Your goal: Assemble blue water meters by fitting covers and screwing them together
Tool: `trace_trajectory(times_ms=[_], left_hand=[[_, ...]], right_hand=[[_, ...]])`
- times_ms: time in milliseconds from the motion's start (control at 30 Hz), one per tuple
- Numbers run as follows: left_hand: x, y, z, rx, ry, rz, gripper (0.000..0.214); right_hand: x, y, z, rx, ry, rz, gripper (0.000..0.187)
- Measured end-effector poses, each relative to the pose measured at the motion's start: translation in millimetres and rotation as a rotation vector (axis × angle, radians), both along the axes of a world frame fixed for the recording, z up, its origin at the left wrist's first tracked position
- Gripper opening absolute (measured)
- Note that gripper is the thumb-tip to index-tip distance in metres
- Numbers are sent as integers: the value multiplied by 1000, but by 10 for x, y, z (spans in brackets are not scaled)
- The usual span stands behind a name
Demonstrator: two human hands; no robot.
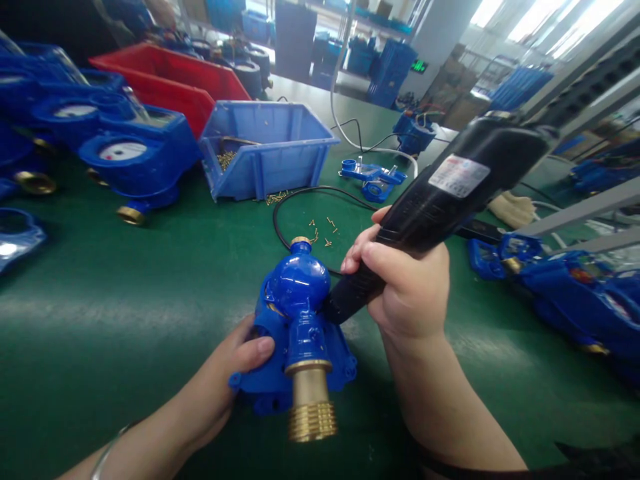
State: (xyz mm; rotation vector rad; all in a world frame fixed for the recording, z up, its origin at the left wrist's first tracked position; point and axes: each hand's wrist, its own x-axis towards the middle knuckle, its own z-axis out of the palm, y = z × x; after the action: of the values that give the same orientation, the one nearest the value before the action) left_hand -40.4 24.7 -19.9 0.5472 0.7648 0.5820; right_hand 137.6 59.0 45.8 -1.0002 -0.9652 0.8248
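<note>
My left hand (227, 377) grips a blue water meter body (299, 313) from its left side, thumb on top. The meter lies upside down on the green table, its brass threaded end (311, 405) pointing toward me. My right hand (407, 283) is wrapped round a black electric screwdriver (440, 193), which slants down to the left with its tip against the meter's right side. Several small brass screws (323, 233) lie loose on the mat just beyond the meter.
A light blue bin (280, 167) with screws stands behind, a red bin (165, 77) farther back left. Several assembled blue meters (125, 157) sit at the left, more blue parts (575, 287) at the right. A black cable (300, 200) loops on the green table (125, 300).
</note>
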Motion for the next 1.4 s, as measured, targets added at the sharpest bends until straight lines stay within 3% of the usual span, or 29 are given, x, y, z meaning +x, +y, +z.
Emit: trace_trajectory(times_ms=[133,233,367,467,567,833,1000,1167,1400], left_hand=[[-40,12,34,-11,-39,-61,66],[-52,18,43,-3,-21,-77,64],[-39,11,48,23,17,-64,54],[-34,1,38,54,28,-57,54],[-39,-5,20,57,49,-53,53],[-33,-19,30,82,5,-73,55],[-25,-29,47,61,22,-60,56],[21,-59,33,33,34,18,57],[75,-103,22,27,91,91,54]], right_hand=[[-10,-4,-20,-4,-17,-23,31],[19,20,22,-19,-4,54,36],[112,-18,350,79,-31,122,35],[171,-182,665,170,-67,-9,27],[180,-389,789,94,-73,-86,26],[186,-581,596,3,-31,-108,27],[145,-602,445,-29,-40,-26,32],[76,-621,260,-40,-44,-31,30],[50,-636,206,-51,-20,-76,27]])
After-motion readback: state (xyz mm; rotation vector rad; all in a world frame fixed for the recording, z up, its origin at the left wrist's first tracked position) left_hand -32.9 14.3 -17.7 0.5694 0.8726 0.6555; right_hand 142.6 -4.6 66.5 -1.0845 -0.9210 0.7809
